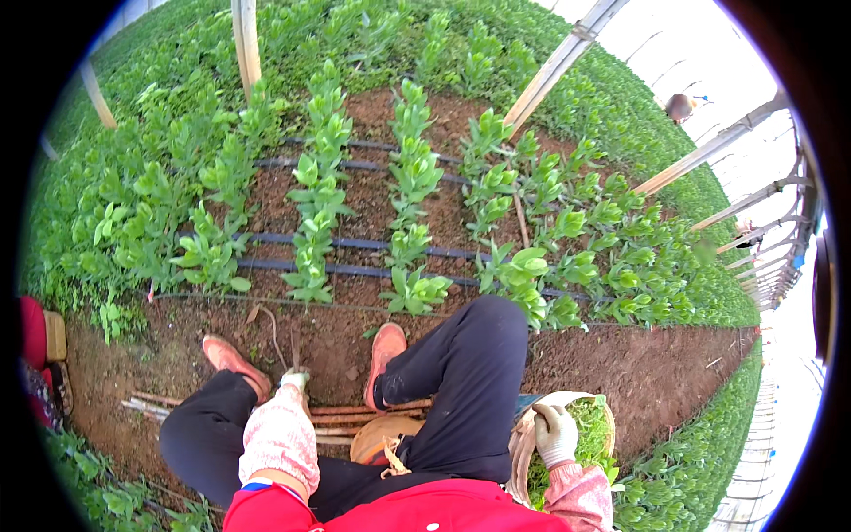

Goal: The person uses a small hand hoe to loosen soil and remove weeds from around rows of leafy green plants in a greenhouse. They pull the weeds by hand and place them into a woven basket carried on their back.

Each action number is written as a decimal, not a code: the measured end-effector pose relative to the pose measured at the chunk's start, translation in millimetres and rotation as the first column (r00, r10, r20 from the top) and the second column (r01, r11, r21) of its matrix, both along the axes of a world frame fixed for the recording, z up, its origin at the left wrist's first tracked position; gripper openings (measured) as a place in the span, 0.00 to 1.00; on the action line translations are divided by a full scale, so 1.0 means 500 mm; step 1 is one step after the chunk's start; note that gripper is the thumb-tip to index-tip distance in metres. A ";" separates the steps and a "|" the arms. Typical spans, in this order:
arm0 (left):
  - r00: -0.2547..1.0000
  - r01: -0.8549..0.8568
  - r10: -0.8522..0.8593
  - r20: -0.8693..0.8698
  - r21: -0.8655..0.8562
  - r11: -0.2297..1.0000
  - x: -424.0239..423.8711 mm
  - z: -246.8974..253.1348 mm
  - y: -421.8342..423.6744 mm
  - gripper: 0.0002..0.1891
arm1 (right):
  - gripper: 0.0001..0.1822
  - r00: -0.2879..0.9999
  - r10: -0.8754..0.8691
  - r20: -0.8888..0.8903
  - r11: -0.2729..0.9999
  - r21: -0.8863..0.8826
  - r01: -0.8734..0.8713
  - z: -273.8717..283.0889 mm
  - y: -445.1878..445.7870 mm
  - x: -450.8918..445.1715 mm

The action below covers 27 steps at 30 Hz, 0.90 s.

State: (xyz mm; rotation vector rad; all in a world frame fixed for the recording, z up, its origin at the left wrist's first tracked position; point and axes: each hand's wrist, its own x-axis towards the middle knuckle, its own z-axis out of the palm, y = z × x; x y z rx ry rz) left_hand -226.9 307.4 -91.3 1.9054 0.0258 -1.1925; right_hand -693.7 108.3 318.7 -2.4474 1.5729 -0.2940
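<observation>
My left hand [294, 380], in a pale glove, is low over the soil between my shoes. It grips a narrow, dull brown tool [296, 351]; most of its handle is hidden by the hand. A thin curved stem [273, 332] lies on the soil just beyond. My right hand [556, 432], in a whitish knit glove, has its fingers bent over the rim of a basket [523, 442] at my right knee. Loose green plants [588, 422] fill the basket, and a pale sheet [564, 398] lines its edge.
Rows of leafy plants [415, 292] stand ahead, crossed by black drip hoses [359, 269] and a low string. Wooden posts [552, 66] rise among them. Sticks [365, 419] lie beneath me beside a round wooden seat [375, 435]. Another person's red clothing [33, 332] shows at left.
</observation>
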 end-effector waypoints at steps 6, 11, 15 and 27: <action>0.979 -0.044 0.048 -0.196 0.025 0.999 -0.075 0.077 -0.082 0.08 | 0.07 0.998 -0.006 -0.068 1.000 -0.017 0.005 0.024 -0.001 -0.025; 0.967 -0.151 0.144 -0.210 -0.016 0.988 -0.029 0.106 -0.091 0.14 | 0.07 1.000 0.006 -0.007 1.000 0.027 -0.006 -0.001 -0.005 0.003; 0.911 -0.301 0.279 -0.304 -0.028 0.953 -0.030 0.119 -0.101 0.13 | 0.08 0.999 0.036 -0.005 0.999 0.012 -0.036 0.010 -0.002 0.011; 0.823 -0.560 0.520 -0.229 -0.169 0.811 -0.074 0.051 -0.194 0.14 | 0.12 0.999 0.013 -0.029 0.999 0.038 -0.012 0.037 0.006 -0.001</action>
